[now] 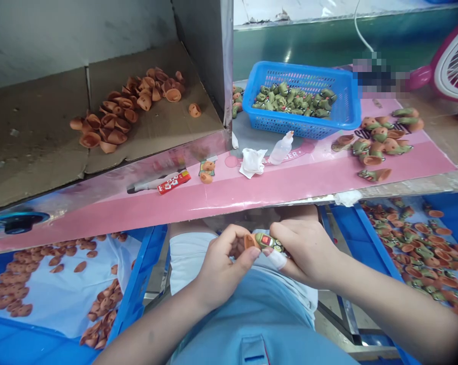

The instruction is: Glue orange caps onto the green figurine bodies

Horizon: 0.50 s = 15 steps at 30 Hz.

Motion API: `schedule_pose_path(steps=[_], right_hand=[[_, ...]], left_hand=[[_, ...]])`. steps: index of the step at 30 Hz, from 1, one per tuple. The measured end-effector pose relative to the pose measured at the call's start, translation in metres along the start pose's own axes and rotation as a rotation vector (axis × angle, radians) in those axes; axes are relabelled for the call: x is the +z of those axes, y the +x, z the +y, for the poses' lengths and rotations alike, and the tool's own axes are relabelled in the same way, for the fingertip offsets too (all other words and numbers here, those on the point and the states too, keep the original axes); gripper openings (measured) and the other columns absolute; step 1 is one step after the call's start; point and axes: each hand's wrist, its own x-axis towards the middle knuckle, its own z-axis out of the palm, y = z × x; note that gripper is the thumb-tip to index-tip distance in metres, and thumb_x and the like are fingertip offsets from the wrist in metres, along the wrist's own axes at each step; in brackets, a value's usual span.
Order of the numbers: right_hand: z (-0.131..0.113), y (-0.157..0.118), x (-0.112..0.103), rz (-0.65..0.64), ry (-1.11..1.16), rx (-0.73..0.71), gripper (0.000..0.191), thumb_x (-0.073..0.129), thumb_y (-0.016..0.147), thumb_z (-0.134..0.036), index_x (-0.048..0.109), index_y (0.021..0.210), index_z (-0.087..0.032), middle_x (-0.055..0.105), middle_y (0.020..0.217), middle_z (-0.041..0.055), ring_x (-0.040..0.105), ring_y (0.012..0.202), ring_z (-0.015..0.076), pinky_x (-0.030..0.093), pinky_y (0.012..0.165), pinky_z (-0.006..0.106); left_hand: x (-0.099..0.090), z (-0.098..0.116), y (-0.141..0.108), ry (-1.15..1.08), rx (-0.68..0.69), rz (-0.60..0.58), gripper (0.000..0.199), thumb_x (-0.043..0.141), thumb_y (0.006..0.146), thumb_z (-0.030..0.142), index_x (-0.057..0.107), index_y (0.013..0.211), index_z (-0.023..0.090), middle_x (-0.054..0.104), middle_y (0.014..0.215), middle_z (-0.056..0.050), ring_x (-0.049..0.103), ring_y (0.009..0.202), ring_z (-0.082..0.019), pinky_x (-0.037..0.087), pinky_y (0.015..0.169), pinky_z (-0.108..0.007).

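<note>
Pink-topped bench [251, 190], cardboard bay behind holding loose orange caps [128, 106], a blue basket [346, 109] of green pieces, and a small cluster of joined figures [379, 142] at the far right. Over your lap, your right hand [308, 251] pinches a green piece [270, 242] while your left hand [219, 266] presses an orange cap [250, 241] onto its end, both closed on the parts. Judging by the piles, you're midway: right bin [422, 248] holds many joined, left bin [61, 284] still has caps.

pink-topped workbench [289, 187], grey partition wall [61, 35], pink fan [455, 66] at right
</note>
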Motion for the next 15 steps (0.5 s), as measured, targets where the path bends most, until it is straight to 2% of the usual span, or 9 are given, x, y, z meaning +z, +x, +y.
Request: schedule_pose_path(steps=[7, 15], right_hand=[[0.004, 0.001, 0.012, 0.016, 0.109, 0.034, 0.025, 0.036, 0.082, -0.034, 0.034, 0.062, -0.019, 0.039, 0.052, -0.0025, 0.035, 0.047, 0.0094, 0.02, 0.048, 0.024], [0.009, 0.008, 0.02, -0.012, 0.24, 0.135, 0.026, 0.036, 0.083, -0.037, 0.037, 0.066, -0.018, 0.042, 0.055, -0.0021, 0.04, 0.05, 0.0095, 0.026, 0.048, 0.022]], left_hand=[[0.001, 0.003, 0.005, -0.032, -0.037, 0.027, 0.018, 0.049, 0.081, 0.034, 0.048, 0.081, 0.016, 0.055, 0.068, 0.001, 0.05, 0.055, -0.009, 0.042, 0.052, -0.021], [0.001, 0.004, 0.017, -0.152, -0.119, 0.097, 0.017, 0.056, 0.076, 0.03, 0.049, 0.081, 0.015, 0.057, 0.065, 0.0, 0.054, 0.053, -0.01, 0.045, 0.05, -0.022]])
